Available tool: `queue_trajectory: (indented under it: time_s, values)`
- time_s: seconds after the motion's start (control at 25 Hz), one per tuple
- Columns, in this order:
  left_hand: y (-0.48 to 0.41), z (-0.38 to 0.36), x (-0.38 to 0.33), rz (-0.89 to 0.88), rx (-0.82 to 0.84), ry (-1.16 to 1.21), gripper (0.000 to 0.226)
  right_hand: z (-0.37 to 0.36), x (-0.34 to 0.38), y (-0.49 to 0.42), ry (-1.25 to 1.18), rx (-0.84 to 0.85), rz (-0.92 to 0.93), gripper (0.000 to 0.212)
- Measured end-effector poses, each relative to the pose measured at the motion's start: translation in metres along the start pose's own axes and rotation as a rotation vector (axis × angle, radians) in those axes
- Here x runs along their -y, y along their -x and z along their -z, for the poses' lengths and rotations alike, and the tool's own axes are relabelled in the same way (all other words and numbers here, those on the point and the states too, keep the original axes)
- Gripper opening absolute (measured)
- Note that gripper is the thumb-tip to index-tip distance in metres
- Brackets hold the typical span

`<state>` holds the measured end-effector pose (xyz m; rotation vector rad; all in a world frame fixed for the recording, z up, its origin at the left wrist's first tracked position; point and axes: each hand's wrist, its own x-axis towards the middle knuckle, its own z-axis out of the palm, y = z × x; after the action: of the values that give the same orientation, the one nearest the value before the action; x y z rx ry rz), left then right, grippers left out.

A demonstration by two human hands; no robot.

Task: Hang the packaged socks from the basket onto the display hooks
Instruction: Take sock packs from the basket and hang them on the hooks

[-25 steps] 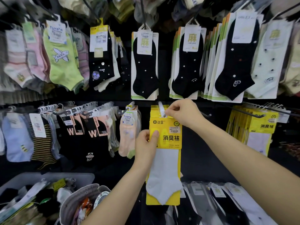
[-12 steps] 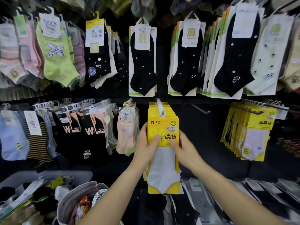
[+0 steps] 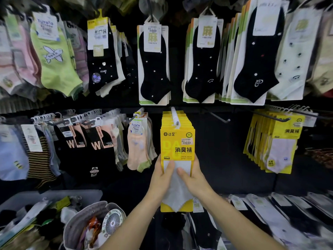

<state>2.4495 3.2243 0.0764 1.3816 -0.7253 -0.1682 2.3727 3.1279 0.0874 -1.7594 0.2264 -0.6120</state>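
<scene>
Left hand (image 3: pixel 161 179) and right hand (image 3: pixel 195 178) grip the yellow sock pack (image 3: pixel 177 141) hanging upright on its hook (image 3: pixel 174 115); the basket (image 3: pixel 59 195) lies lower left, nearer the left hand

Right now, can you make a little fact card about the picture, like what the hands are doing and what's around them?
Left hand: holds the yellow sock pack by its left edge, thumb on the front
Right hand: holds the same pack by its right edge
Pack's place: hangs on the white hook, front of a stack of matching packs
Left neighbour: peach socks
Right neighbour: more yellow packs
Above: black socks
Basket: lower left, socks inside
</scene>
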Motion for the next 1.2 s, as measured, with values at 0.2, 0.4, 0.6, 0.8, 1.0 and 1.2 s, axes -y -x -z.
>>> queue_trajectory:
  time_s: [0.2,0.4,0.6,0.8,1.0,1.2]
  values:
    - [-0.029,0.006,-0.036,0.039,-0.019,0.009,0.054,0.017,0.030,-0.014,-0.053,-0.022,0.016,0.083]
    - [-0.057,0.000,-0.070,0.003,0.009,0.055,0.028,0.020,0.062,-0.040,-0.039,-0.037,0.046,0.083]
    - [-0.054,0.001,-0.059,-0.042,0.016,0.054,0.037,0.016,0.051,-0.040,-0.041,-0.011,0.097,0.067]
    - [-0.018,0.003,-0.020,-0.021,0.056,-0.093,0.044,0.011,0.016,-0.009,0.068,0.012,0.029,0.051]
    - [0.007,0.009,-0.017,0.097,0.081,-0.134,0.051,0.014,0.013,0.010,0.071,0.037,-0.059,0.072]
    - [0.109,0.029,0.039,0.445,-0.064,-0.265,0.107,0.041,-0.052,0.097,0.090,0.065,-0.276,0.082]
